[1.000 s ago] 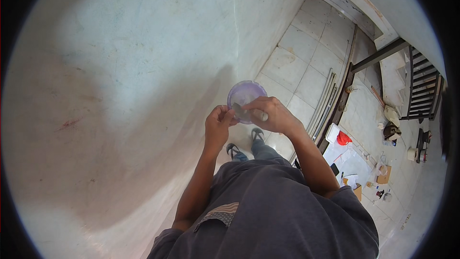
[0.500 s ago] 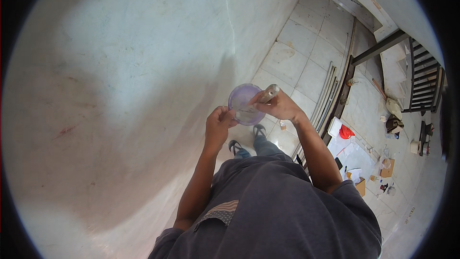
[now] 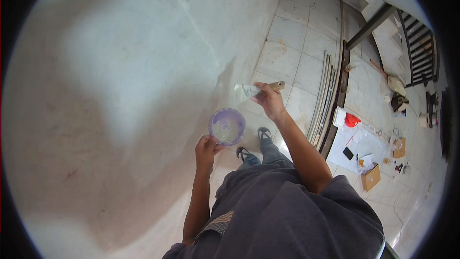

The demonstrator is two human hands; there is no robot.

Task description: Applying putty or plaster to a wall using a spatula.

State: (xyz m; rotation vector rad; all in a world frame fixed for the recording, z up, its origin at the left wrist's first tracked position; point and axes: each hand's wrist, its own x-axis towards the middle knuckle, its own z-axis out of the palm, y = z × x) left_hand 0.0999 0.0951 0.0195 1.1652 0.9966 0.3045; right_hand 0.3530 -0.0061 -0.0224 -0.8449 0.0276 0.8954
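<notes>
My left hand (image 3: pixel 206 151) is closed on the near left rim of a round purple bowl (image 3: pixel 235 119), fingers partly hidden beneath it. Whitish paste (image 3: pixel 221 129) lies inside and smears its walls. Beyond the bowl and to its right, my right hand (image 3: pixel 270 100) grips a putty knife (image 3: pixel 248 90) between thumb and fingers. Pale paste coats the knife's blade, which points left at the wall (image 3: pixel 143 91); the handle end sticks out to the right. I cannot tell whether the blade touches the wall.
A pale line runs down the wall. Metal pipes (image 3: pixel 322 98) lie along a dark floor edge on the right. Past them are a white sheet with a phone (image 3: pixel 348 153), a red bag (image 3: pixel 352 120), a cardboard box (image 3: pixel 371 177) and a dark railing (image 3: pixel 421 48).
The putty knife has come up out of the bowl and turned its blade toward the wall. My left hand has brought the bowl lower and to the left. The view has shifted slightly.
</notes>
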